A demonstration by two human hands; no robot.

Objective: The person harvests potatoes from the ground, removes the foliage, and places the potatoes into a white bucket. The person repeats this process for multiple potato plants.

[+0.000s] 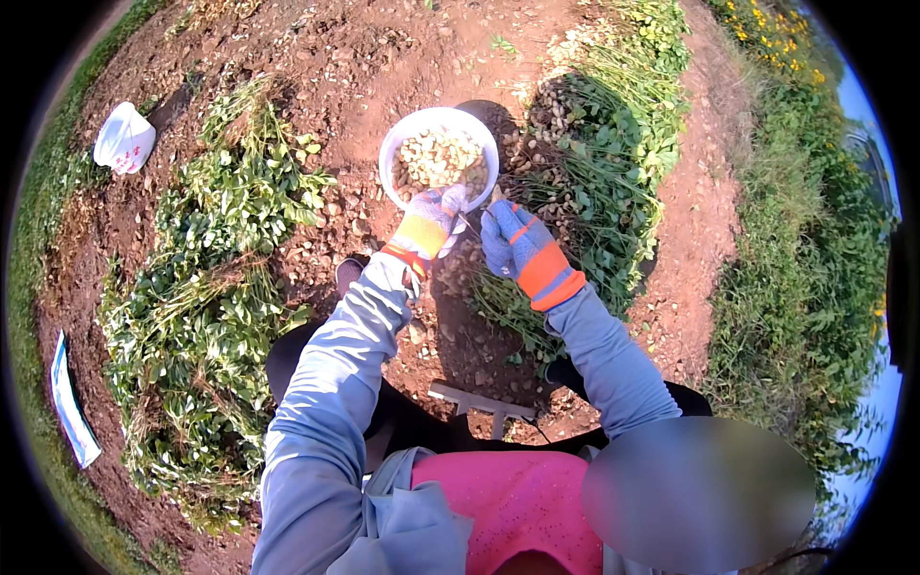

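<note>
A white bucket (389, 154) stands on the soil before me, partly filled with unshelled peanuts (438, 158). My left hand (429, 219), in a grey and orange knit glove, is at the bucket's near rim with its fingers bent. Close by on the right, my right hand (519, 241) wears a matching glove and has its fingers closed on a thin peanut stem (471, 224). The stem runs across the gap towards my left fingers, whose grip on it is unclear. Beside my right hand lies a heap of pulled peanut plants (604, 165), pods facing the bucket.
More leafy peanut plants (208, 338) are piled on the left. A second white bucket (125, 138) lies farther left, near a blue and white sack (72, 410). Between my legs is a wooden stool (485, 404). Tall weeds (783, 266) border the right side.
</note>
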